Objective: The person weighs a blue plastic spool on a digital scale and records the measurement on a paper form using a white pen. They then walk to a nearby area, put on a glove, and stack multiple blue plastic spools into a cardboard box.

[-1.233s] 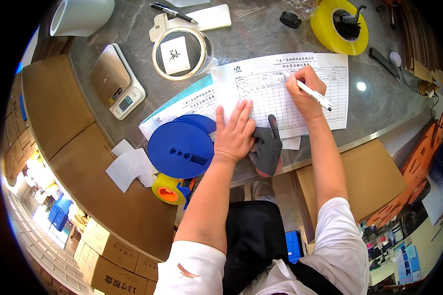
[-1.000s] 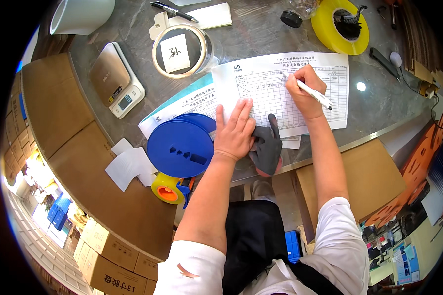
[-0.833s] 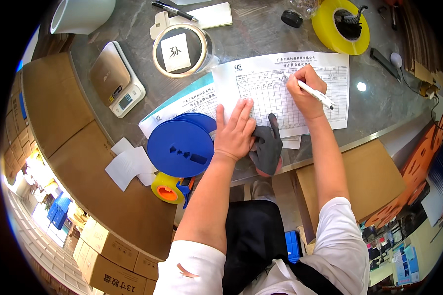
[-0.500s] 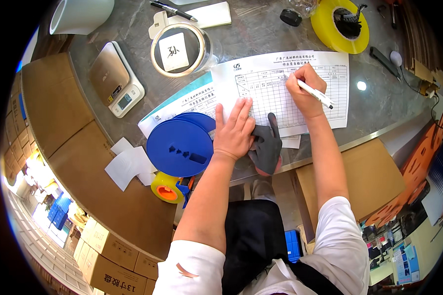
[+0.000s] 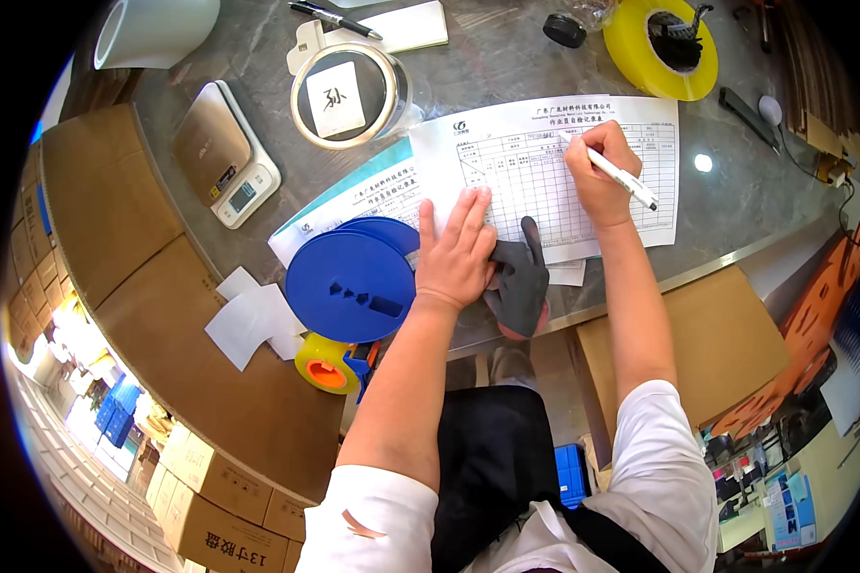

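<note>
Right hand [image 5: 602, 183] pinches the white pen [image 5: 629, 180]; left hand [image 5: 455, 256] lies flat, grip empty; if it lifts, the printed form [image 5: 530, 177] could skid!

Printed form [image 5: 549, 181] on tabletop [image 5: 764, 201] | spool [image 5: 339, 277] left of form | digital scale [image 5: 225, 158] left of jar [image 5: 349, 100] | tape roll [image 5: 631, 48] behind form

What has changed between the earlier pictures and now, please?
The right hand has shifted slightly to the right over the paper form, taking the white pen with it. Nothing was newly gripped or released. The left hand stays resting on the form; the dark glove, blue spool and scale remain in place.
</note>
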The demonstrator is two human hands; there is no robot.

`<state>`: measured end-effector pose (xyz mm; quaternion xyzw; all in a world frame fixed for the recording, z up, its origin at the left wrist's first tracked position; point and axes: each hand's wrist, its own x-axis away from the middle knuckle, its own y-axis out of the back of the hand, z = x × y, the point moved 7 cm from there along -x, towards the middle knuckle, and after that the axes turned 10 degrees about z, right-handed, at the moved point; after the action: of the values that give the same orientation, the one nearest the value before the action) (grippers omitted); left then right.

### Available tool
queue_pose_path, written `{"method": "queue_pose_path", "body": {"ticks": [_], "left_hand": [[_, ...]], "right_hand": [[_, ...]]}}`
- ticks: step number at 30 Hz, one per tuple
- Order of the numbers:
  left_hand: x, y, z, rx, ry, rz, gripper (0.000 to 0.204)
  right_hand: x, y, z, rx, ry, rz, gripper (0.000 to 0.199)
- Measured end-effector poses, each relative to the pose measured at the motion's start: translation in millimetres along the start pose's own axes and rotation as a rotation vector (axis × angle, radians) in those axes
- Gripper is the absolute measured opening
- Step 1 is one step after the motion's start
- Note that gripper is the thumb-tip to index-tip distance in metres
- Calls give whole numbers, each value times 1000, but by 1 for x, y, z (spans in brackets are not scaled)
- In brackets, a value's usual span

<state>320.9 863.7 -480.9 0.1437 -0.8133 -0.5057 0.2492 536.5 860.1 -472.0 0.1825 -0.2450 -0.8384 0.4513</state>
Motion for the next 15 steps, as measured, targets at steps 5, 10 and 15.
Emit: {"method": "queue_pose_path", "body": {"ticks": [5, 10, 15], "left_hand": [[1, 0, 0, 25, 5, 9, 36], [0, 0, 1, 11, 1, 6, 36], [0, 0, 1, 20, 7, 21, 35]], "right_hand": [[-2, -3, 3, 24, 1, 37, 15], [0, -2, 1, 20, -31, 25, 15], [0, -1, 1, 32, -22, 6, 16]]}}
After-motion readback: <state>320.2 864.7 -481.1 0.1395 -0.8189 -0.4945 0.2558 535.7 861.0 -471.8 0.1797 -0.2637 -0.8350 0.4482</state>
